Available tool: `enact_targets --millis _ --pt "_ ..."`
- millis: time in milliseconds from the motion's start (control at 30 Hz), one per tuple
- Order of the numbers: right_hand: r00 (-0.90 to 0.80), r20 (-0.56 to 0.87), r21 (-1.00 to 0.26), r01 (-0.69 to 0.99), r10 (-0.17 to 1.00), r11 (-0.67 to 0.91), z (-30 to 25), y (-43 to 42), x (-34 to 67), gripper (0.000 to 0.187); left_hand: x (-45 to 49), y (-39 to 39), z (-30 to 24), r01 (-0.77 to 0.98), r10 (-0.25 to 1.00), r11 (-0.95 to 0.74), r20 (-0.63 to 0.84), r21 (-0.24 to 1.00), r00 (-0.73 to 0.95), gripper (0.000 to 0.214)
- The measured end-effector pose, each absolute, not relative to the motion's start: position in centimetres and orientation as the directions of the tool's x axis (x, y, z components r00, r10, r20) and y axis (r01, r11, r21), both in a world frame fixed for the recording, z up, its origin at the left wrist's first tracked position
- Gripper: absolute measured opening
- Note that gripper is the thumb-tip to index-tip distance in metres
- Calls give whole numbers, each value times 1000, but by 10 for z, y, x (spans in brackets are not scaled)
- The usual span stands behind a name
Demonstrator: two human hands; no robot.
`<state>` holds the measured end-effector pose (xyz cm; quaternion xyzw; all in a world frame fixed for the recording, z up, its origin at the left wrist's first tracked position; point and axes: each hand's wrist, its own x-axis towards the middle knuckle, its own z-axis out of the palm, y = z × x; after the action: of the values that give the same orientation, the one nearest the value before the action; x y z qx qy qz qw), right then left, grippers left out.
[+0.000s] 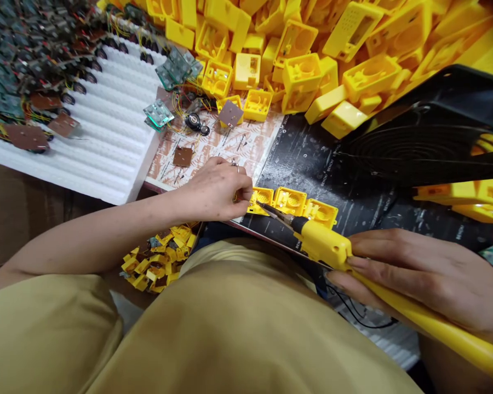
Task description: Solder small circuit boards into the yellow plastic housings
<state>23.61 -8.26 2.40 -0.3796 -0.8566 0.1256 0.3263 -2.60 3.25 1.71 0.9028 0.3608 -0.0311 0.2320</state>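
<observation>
My right hand (427, 279) is wrapped round a yellow soldering iron (326, 243). Its dark tip points left into the leftmost of three small yellow plastic housings (265, 193) lined up along the bench's front edge. Beside that one sit the middle housing (290, 200) and the right housing (322, 212), their open sides facing up. My left hand (219, 189), with a ring on one finger, is closed in a pinch at the left end of the row, close to the iron's tip. Whatever its fingertips hold is hidden.
Yellow housings (299, 71) are heaped at the back. A black fan (427, 131) stands at the right. Circuit boards with wires (158, 114) and a small speaker (193, 121) lie beyond my left hand. White ribbed foam (110, 131) carries many boards. Yellow parts (160, 257) lie below the bench.
</observation>
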Motion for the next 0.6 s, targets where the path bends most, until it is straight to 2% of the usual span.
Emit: enact_targets --millis 100,233,300,467,500,600 --pt "-531 498 -466 502 685 728 31 -78 231 19 -25 33 20 676 629 -640 -257 365 734 12" --pt "-503 438 -501 551 745 667 37 -77 225 22 -21 34 23 698 624 -642 -312 318 716 12" --pt "-521 432 -467 569 736 677 37 -75 225 20 -18 35 25 708 621 -644 -341 291 706 11" --pt "-735 444 -288 423 511 859 38 -63 233 16 -13 37 28 697 603 -679 -365 232 709 11" --pt "-739 446 -283 420 506 862 38 -62 235 17 -12 37 29 693 600 -685 -366 224 711 11" --pt "-662 465 -327 489 588 809 38 -68 242 24 -12 38 30 685 591 -696 -370 216 717 12"
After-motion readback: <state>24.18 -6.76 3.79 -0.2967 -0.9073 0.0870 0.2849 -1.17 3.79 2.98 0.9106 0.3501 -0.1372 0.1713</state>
